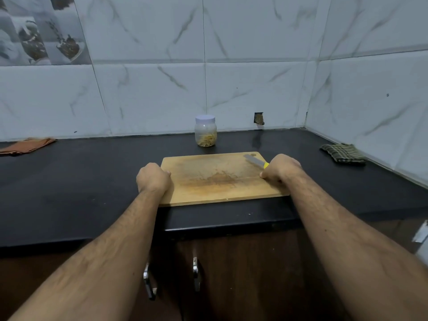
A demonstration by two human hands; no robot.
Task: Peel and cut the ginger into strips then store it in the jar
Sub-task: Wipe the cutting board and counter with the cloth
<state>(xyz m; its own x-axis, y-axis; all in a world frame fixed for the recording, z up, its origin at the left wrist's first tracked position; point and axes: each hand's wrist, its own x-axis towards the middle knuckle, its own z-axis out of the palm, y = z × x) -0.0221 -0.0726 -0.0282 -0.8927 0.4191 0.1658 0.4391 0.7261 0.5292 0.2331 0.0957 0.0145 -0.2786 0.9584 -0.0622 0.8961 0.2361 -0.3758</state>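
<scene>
Nearest, on cutting board (215, 181): left hand (152, 178) clenched at left edge, empty; right hand (281, 167) grasping knife (256, 161). Beyond, near wall: jar (205, 131) lidded, ginger strips (206, 139) inside. Task apparently finished; next, set knife down.

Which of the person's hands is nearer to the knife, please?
The right. The right hand is at the knife, over its yellow handle; the left hand rests at the opposite, left edge of the cutting board.
</scene>
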